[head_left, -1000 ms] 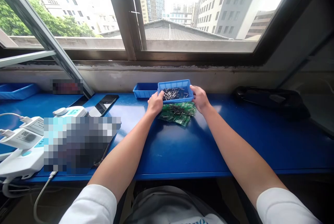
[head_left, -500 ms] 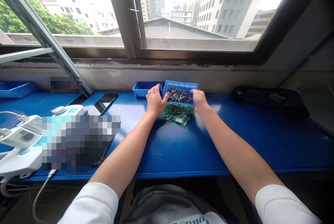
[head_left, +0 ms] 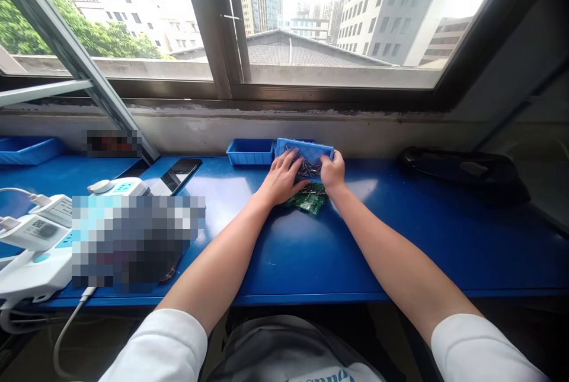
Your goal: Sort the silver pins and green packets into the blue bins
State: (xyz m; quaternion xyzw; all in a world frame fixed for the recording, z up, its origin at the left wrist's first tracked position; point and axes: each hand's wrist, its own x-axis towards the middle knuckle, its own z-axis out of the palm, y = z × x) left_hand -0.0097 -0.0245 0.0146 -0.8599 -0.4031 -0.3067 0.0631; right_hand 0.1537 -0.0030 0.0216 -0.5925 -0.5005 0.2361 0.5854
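A small blue plastic bin is tipped toward me near the back of the table. My right hand grips its right side, thumb at the rim. Inside lie many thin, dark metal pins or screws; their exact kind is too small to tell. My left hand reaches over the bin's left part, fingers stretched out across the metal pieces, holding nothing that I can see. Just below the bin are shiny green flat pieces, perhaps boards or packets, partly covered by the bin and my left hand.
Another blue bin stands to the left, against the wall. Further left on the blue table are a phone, a white power strip with plugs and cables, and a blurred-out patch. A black case lies at the right.
The bin has tilted further toward me. My left hand has left the bin's left edge and moved right and down, over the metal pieces. My right hand has shifted slightly left with the bin.
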